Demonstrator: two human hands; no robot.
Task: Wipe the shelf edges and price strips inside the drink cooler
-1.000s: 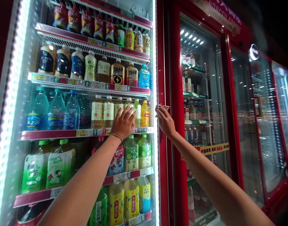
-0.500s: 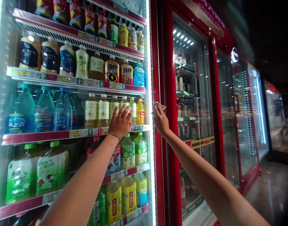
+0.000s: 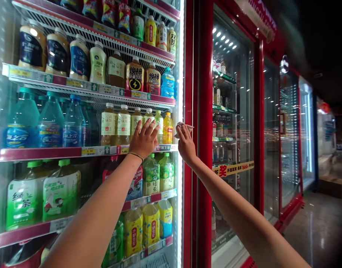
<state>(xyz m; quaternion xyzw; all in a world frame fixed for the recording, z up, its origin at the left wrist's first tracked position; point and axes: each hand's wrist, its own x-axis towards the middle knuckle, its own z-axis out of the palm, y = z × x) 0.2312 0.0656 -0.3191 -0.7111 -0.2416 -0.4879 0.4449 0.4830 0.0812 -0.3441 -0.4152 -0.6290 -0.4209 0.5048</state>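
My left hand (image 3: 144, 139) is open, fingers spread, in front of a row of green tea bottles (image 3: 123, 124) on a fridge shelf. Whether its palm rests on glass is hard to tell. A crumpled pale cloth (image 3: 189, 129) sits under the fingers of my right hand (image 3: 186, 147). That hand presses the cloth at the lit right edge of the drinks fridge, beside the red frame (image 3: 189, 67). An orange-yellow bottle (image 3: 168, 129) stands between the two hands, behind the fridge front.
Shelves hold large blue bottles (image 3: 22, 121), green-capped tea bottles (image 3: 60, 191) and yellow drink bottles (image 3: 134, 230). To the right stands a second red-framed fridge (image 3: 258, 130) with a glass door. More fridges line the aisle, and a cardboard box (image 3: 332, 186) lies on the floor (image 3: 313, 223).
My right hand has moved slightly left with the cloth, nearer to my left hand. The view has shifted a little; my left hand keeps its spread pose.
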